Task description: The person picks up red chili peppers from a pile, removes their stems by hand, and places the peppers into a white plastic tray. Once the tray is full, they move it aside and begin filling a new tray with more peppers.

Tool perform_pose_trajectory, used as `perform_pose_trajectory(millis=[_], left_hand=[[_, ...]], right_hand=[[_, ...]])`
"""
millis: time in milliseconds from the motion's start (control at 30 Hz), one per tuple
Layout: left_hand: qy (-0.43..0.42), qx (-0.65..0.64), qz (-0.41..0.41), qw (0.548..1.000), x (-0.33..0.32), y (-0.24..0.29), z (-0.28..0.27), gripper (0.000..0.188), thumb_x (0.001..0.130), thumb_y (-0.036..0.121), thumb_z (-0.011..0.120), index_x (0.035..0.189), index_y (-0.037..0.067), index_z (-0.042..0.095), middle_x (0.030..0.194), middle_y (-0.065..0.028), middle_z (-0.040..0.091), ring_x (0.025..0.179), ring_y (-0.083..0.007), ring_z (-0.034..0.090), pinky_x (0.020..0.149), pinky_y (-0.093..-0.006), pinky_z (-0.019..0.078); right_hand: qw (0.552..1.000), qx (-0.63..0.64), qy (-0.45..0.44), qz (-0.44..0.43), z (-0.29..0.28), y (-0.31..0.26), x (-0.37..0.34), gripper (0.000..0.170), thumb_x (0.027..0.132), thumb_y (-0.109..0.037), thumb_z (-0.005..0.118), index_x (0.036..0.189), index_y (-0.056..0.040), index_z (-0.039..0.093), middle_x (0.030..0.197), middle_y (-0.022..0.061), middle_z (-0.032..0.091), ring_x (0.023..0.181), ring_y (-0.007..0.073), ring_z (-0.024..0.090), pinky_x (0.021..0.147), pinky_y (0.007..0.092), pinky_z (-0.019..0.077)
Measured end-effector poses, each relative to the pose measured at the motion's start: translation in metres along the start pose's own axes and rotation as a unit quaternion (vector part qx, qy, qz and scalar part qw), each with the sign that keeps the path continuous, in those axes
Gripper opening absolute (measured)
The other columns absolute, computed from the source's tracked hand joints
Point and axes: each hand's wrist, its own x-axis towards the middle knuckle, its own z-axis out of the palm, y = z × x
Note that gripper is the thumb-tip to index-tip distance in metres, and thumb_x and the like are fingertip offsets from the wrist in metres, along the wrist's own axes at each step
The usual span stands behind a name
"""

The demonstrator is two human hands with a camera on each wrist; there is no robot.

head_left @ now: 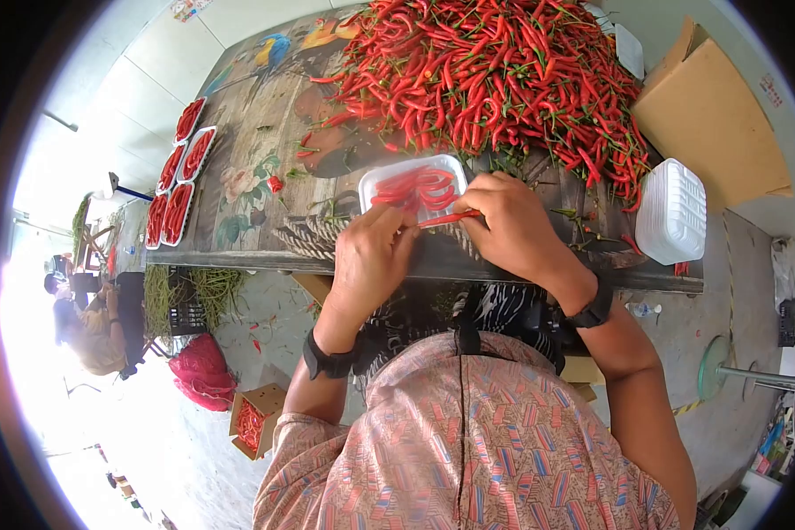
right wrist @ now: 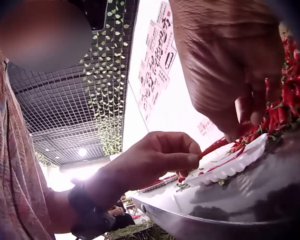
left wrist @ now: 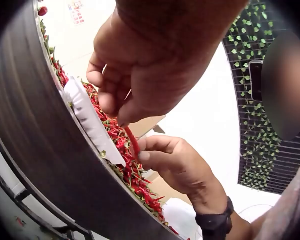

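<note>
Both hands meet over the near edge of a white foam tray that holds several red chilies. Between them stretches one red chili, above the tray's near rim. The left hand pinches one end of it between thumb and fingers, as the right wrist view also shows. At its other end, thumb and fingertips of the right hand pinch it; the left wrist view shows this grip on the chili from the side.
A large heap of red chilies covers the table's far side. Several filled trays line its left end. A stack of empty white trays stands at the right, by a cardboard box. Loose stems and chilies lie about the wooden-patterned tabletop.
</note>
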Motion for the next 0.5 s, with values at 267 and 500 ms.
perform_pose_trajectory(millis=[267,500], left_hand=[[0.012,0.019,-0.019,1.000,0.005,-0.014,0.000,0.010,0.082,0.000,0.070,0.092,0.001,0.067,0.087,-0.0120,0.065,0.072,-0.0245,0.066,0.067,-0.0343,0.0519],[0.015,0.033,-0.035,0.999,0.005,-0.019,-0.003,0.012,0.081,-0.001,0.069,0.093,0.001,0.068,0.088,-0.0123,0.065,0.073,-0.0246,0.066,0.068,-0.0347,0.0524]], right_hand=[[0.998,-0.037,0.005,-0.041,0.014,0.015,0.009,0.007,0.074,-0.006,0.073,0.082,-0.0061,0.072,0.084,0.0064,0.064,0.084,0.0281,0.059,0.077,0.0404,0.0463],[0.997,-0.061,-0.013,-0.041,0.017,0.016,0.014,0.006,0.075,-0.007,0.072,0.081,-0.0072,0.073,0.085,0.0052,0.064,0.086,0.0272,0.059,0.078,0.0399,0.0461]])
